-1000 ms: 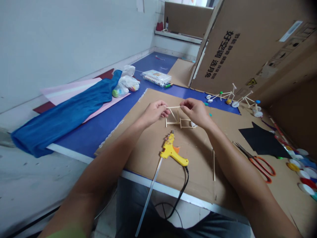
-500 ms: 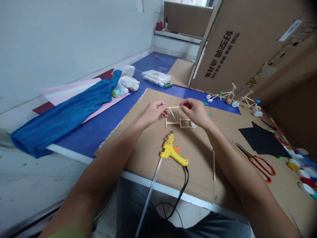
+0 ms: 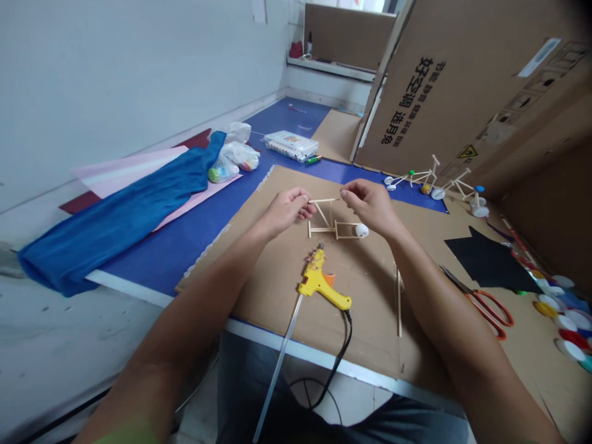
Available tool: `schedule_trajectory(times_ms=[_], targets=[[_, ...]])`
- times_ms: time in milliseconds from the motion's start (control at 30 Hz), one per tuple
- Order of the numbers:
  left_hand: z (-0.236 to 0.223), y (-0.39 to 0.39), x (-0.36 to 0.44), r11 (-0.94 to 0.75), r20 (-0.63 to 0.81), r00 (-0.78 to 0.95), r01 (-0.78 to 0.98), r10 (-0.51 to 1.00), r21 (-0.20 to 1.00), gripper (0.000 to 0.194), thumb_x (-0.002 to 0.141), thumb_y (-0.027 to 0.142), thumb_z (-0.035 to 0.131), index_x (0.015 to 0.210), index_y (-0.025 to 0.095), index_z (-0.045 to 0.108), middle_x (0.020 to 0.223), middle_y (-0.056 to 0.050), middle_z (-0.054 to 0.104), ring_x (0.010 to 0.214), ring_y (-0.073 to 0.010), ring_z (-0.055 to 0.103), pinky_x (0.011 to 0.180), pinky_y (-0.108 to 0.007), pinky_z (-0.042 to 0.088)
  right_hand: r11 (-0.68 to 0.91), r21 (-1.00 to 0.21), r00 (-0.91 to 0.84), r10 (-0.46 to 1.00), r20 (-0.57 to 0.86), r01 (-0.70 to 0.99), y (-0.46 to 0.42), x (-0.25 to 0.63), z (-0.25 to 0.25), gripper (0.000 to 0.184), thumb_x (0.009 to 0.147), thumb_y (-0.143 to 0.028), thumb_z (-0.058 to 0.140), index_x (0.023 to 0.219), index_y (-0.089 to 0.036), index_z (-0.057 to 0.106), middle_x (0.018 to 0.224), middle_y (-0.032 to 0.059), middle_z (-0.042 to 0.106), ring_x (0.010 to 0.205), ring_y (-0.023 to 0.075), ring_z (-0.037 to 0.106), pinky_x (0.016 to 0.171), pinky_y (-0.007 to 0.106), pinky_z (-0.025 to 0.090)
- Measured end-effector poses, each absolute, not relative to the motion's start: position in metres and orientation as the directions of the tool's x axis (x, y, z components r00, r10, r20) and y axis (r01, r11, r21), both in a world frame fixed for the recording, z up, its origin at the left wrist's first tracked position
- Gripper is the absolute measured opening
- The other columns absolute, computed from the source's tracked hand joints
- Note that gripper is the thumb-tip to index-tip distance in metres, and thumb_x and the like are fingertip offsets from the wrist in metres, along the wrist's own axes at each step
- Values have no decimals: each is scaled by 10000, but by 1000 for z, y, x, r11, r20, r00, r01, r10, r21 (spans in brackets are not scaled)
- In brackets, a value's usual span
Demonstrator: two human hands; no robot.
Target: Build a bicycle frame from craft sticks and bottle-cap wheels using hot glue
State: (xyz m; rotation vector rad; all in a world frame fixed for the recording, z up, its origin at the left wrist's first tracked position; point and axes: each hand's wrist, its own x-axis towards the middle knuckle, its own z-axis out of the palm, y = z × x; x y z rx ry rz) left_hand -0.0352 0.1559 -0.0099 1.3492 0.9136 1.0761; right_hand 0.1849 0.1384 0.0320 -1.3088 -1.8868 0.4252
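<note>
A small frame of thin wooden sticks (image 3: 322,230) stands on the cardboard sheet, with a white round cap (image 3: 362,230) at its right end. My left hand (image 3: 291,208) is closed, its thumb and fingers pinching the left end of the frame's top stick. Just off the other end of that stick is my right hand (image 3: 367,200), its fingertips pressed together; whatever they may hold is too small to make out. A yellow glue gun (image 3: 319,283) lies in front of the frame, nozzle pointing away from me, a long clear glue stick (image 3: 280,364) out of its back.
Orange-handled scissors (image 3: 485,305), black paper (image 3: 490,262) and several bottle caps (image 3: 571,324) lie at right. Two stick models with cap wheels (image 3: 462,185) stand by the large carton (image 3: 439,80). Blue cloth (image 3: 124,216) and a marker pack (image 3: 291,145) lie left and behind.
My right hand has drawn slightly right, away from the top stick's end, uncovering the stick's tip and the white cap. My left hand keeps its pinch.
</note>
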Motion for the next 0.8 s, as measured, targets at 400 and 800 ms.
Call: schedule_trajectory(times_ms=[400, 800], targets=[[-17, 168, -48, -102, 97, 159, 23, 982, 994, 100, 863, 255, 546, 869, 162, 583, 724, -17, 714, 588, -108, 648, 565, -198, 473, 440, -672, -54, 857, 513, 596, 127, 207, 60, 196, 865, -313, 606, 861, -139, 695, 719, 15, 641, 655, 137, 528, 640, 280, 396], [-24, 185, -59, 27, -21, -57, 122, 998, 992, 64, 848, 243, 516, 881, 189, 507, 690, 20, 653, 515, -89, 597, 501, -182, 450, 514, -558, -104, 789, 606, 651, 58, 229, 106, 206, 898, -317, 612, 890, -137, 711, 768, 28, 678, 679, 140, 536, 668, 282, 391]])
